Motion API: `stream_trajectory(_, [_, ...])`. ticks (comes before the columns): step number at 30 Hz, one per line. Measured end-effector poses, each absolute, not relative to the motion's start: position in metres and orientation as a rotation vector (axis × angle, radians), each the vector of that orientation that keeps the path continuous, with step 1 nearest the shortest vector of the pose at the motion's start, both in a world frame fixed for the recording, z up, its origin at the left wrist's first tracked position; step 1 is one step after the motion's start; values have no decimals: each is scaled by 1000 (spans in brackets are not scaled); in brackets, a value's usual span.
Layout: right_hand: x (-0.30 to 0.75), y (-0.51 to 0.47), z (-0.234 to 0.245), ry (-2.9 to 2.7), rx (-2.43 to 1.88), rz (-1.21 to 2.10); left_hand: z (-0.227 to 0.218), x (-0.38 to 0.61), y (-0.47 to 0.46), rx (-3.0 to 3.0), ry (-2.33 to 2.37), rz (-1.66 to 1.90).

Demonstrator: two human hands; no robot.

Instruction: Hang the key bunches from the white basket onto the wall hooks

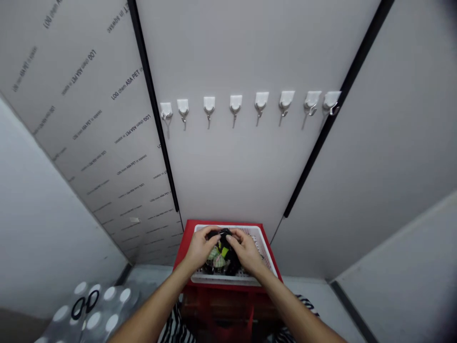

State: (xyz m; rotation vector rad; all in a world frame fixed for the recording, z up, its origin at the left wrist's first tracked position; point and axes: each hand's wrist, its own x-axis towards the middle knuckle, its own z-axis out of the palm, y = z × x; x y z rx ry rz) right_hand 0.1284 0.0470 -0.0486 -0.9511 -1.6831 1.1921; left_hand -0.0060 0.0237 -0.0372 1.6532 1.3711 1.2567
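Both hands meet over a white plastic basket [264, 247]. My left hand [200, 248] has its thumb and fingers curled on the left side of a small black item [225, 233]. On that item's right side, my right hand [246, 250] pinches with thumb and fingers. Its exact kind is too small and partly covered to make out. Just below the fingertips lie a pale green checked bow-like piece [219, 260], a bright yellow-green piece [224, 251] and more black material [233, 264], all inside the basket.
A red box or stool [183, 243] supports the basket. Several white adhesive hooks [235, 102] line the white panel ahead. At lower left stand packed bottles with white caps [94, 320] and a black carrying handle [78, 307]. Striped clothing [174, 328] shows below my arms.
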Motion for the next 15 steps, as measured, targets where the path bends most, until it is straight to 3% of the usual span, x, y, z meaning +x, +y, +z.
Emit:
stream_trajectory(5, [130, 50, -49, -1797, -989, 1054, -28, -9, 25, 1853, 1494, 1264])
stream_trajectory(11, [132, 42, -38, -1840, -1188, 492, -13, -4, 29, 1863, 1482, 1090])
stream_trajectory(15, [136, 38, -29, -1998, -1112, 577, 0, 12, 36, 1771, 1539, 1039])
